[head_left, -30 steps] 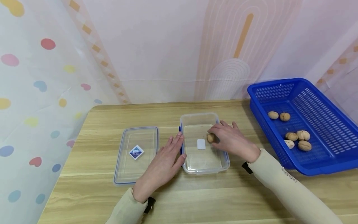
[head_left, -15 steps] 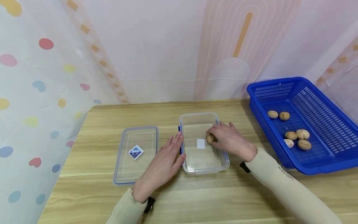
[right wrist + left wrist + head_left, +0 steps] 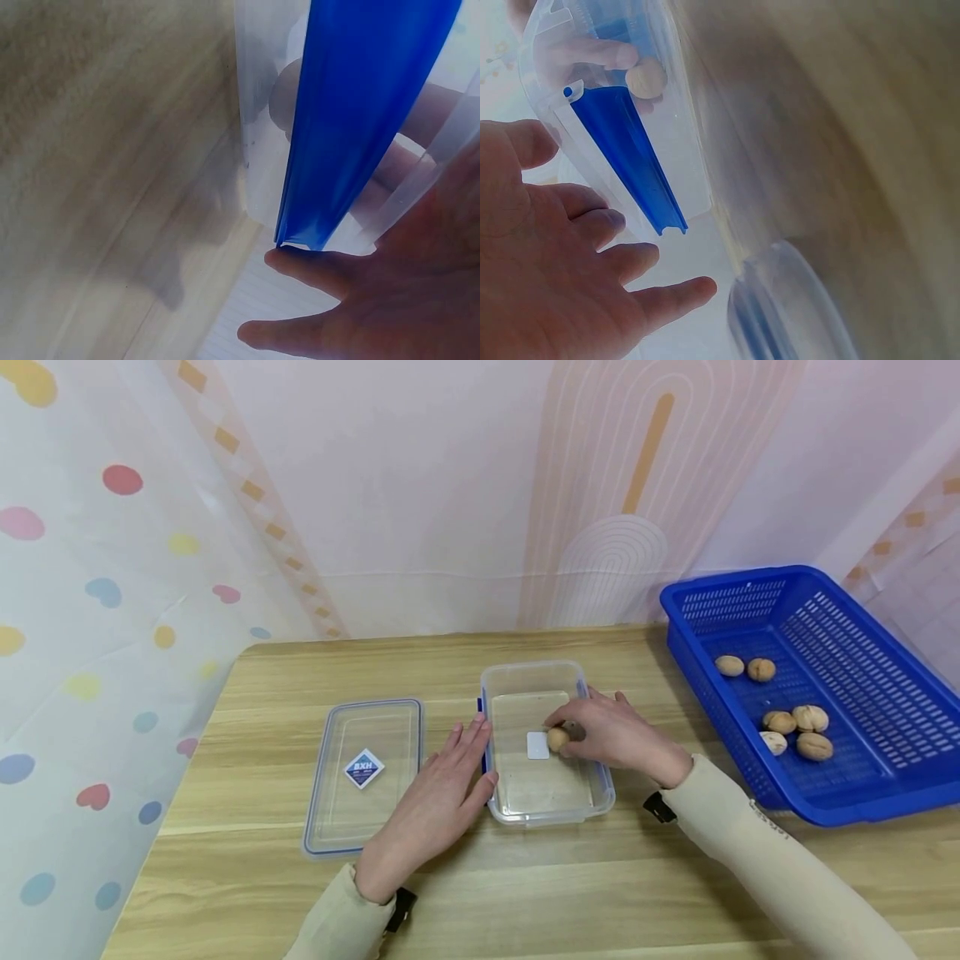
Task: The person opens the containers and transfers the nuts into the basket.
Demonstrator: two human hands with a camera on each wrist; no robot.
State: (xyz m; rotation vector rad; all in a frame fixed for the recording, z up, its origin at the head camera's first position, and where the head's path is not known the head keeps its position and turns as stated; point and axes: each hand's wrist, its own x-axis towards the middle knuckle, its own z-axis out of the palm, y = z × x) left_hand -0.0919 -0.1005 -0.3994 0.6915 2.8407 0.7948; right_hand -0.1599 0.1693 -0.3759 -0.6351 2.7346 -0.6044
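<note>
A clear plastic food box [image 3: 552, 818] with blue side clasps stands on the wooden table. Inside it, my right hand [image 3: 618, 731] holds a walnut [image 3: 557, 740] between thumb and index finger, close to the white square sticker [image 3: 537, 745] on the bottom. The other right fingers spread over the box's right rim, outside the wall. Through the clear side, the left wrist view also shows the walnut [image 3: 646, 77] between fingertips. My left hand [image 3: 438, 806] lies with extended fingers along the left side, beside the blue clasp [image 3: 630, 154], and holds nothing.
Left of the box lies its clear lid [image 3: 365, 818] with a blue seal and a diamond label, partly under the left forearm. On the right, a blue plastic basket [image 3: 862, 685] holds several walnuts [image 3: 810, 719]. A patterned cloth [image 3: 420, 502] hangs behind the table.
The walnut in my right hand has shifted slightly left and nearer to me, up to the white sticker. My left hand, the lid and the basket stay where they were.
</note>
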